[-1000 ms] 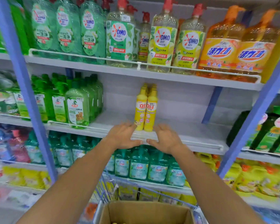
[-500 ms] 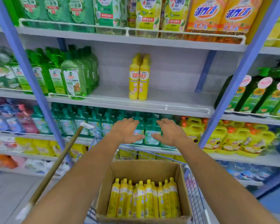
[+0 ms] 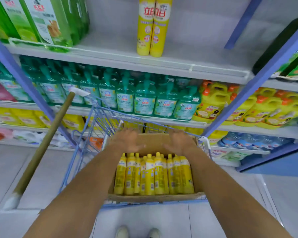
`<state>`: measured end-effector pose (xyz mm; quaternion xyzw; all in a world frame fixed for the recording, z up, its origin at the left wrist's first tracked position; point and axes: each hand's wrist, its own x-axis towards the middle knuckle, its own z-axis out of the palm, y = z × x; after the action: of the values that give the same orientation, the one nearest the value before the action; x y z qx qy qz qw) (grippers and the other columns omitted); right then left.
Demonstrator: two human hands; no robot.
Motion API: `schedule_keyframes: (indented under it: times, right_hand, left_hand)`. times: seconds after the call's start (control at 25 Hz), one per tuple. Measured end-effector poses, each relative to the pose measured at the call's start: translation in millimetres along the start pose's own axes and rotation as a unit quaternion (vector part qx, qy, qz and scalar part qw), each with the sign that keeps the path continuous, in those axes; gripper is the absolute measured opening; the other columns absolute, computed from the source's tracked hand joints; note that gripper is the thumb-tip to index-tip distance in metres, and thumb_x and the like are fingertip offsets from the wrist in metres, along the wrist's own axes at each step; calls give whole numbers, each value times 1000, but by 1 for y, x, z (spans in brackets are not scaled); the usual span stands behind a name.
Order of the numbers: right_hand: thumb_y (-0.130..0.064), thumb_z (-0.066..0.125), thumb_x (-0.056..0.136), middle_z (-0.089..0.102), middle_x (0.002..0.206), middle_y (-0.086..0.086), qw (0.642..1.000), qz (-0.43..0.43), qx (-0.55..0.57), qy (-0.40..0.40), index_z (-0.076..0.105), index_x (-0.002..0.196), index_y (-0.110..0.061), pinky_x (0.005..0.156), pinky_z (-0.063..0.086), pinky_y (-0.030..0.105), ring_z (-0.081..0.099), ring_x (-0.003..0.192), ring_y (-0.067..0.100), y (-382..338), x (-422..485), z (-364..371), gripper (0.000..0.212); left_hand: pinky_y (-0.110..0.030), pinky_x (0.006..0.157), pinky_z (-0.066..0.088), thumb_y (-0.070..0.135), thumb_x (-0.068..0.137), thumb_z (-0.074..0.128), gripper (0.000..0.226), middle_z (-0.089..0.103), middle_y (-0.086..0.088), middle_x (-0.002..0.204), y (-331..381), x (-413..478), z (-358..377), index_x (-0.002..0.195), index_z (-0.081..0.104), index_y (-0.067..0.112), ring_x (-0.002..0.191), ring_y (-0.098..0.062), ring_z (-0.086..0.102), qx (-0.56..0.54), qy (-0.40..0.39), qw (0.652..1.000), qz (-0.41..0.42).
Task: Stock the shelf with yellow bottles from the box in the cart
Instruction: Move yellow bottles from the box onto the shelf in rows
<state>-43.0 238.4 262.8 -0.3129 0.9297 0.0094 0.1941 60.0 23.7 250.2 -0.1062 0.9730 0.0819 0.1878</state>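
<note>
A cardboard box (image 3: pixel 155 197) sits in the blue wire cart (image 3: pixel 86 134) and holds several yellow bottles (image 3: pixel 153 174) lying in a row. My left hand (image 3: pixel 127 140) and my right hand (image 3: pixel 180 140) hover over the far end of the box, fingers spread and holding nothing. Two yellow bottles (image 3: pixel 151 26) stand upright on the grey shelf (image 3: pixel 196 54) above, with bare shelf on either side of them.
Green bottles (image 3: pixel 46 21) stand at the left of the same shelf. Teal pump bottles (image 3: pixel 144 98) and yellow jugs (image 3: pixel 248 107) fill the shelf below. A wooden broom handle (image 3: pixel 43 145) leans left of the cart. Blue uprights (image 3: pixel 258 78) frame the bay.
Both hands came down from the shelf edge to just above the box in the cart. My view tilted downward, bringing the box and the floor into sight.
</note>
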Motion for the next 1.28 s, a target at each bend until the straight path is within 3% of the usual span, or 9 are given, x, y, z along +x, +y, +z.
schedule_keyframes:
  times: [0.24, 0.36, 0.48, 0.76, 0.88, 1.0, 1.08, 1.2, 1.28]
  right_hand:
    - [-62, 53, 93, 51, 138, 14, 996, 12, 29, -87, 46, 139, -11, 94, 48, 44, 46, 131, 35, 22, 39, 97, 69]
    - [-63, 51, 94, 40, 151, 11, 991, 5, 29, -128, 41, 146, -13, 103, 45, 45, 40, 138, 33, 39, 66, 151, 73]
    - [-62, 50, 95, 43, 147, 10, 988, 19, 32, -150, 39, 147, -15, 100, 46, 46, 41, 136, 33, 54, 93, 199, 72]
    - [-55, 57, 93, 48, 143, 13, 987, 45, 105, -113, 41, 144, -12, 99, 44, 43, 45, 135, 32, 65, 138, 280, 69]
    - [-50, 64, 89, 52, 139, 12, 985, 64, 142, -75, 44, 142, -13, 100, 45, 42, 47, 133, 32, 63, 144, 292, 68]
    - [-53, 72, 73, 62, 124, 9, 968, 104, 219, -60, 57, 128, -18, 94, 51, 40, 58, 118, 30, 63, 151, 298, 67]
    - [-57, 74, 60, 68, 110, 4, 944, 136, 295, -55, 64, 117, -21, 86, 55, 40, 65, 104, 26, 66, 154, 302, 68]
    - [-36, 88, 66, 65, 108, -8, 905, 164, 390, -44, 65, 122, -16, 89, 53, 34, 64, 102, 15, 68, 149, 299, 63]
    - [-23, 90, 71, 60, 110, -6, 882, 173, 436, -38, 60, 128, -12, 89, 49, 28, 59, 104, 12, 67, 143, 291, 65]
  left_hand:
    - [-44, 98, 44, 70, 87, 51, 73, 51, -9, 144, 13, 46, 96, 138, 47, 19, 132, -32, 49, -35, -85, 996, -7]
    - [-48, 103, 45, 71, 86, 52, 77, 49, -10, 144, 20, 76, 151, 141, 43, 17, 134, -33, 46, -59, -124, 991, -11]
    - [-48, 101, 46, 68, 90, 51, 75, 50, -11, 141, 23, 109, 196, 141, 44, 14, 131, -33, 46, -68, -140, 988, -13]
    - [-47, 100, 48, 63, 88, 57, 70, 57, -10, 136, 33, 163, 287, 137, 46, 14, 130, -32, 50, -171, -119, 977, -46]
    - [-46, 94, 51, 58, 83, 65, 69, 65, -12, 127, 42, 168, 305, 135, 51, 16, 121, -35, 59, -239, -61, 966, -78]
    - [-41, 87, 55, 51, 68, 78, 58, 73, -4, 110, 48, 172, 315, 117, 65, 23, 106, -28, 67, -356, -11, 925, -133]
    - [-40, 88, 56, 50, 56, 84, 69, 73, 2, 107, 47, 174, 317, 117, 68, 21, 100, -22, 68, -447, -2, 878, -173]
    - [-42, 93, 56, 23, 66, 91, 50, 72, 1, 105, 43, 171, 311, 111, 71, 13, 99, -20, 68, -554, -20, 812, -184]
    - [-39, 87, 57, 14, 73, 87, 34, 72, -2, 100, 39, 167, 299, 103, 71, 14, 93, -18, 68, -589, -22, 790, -167]
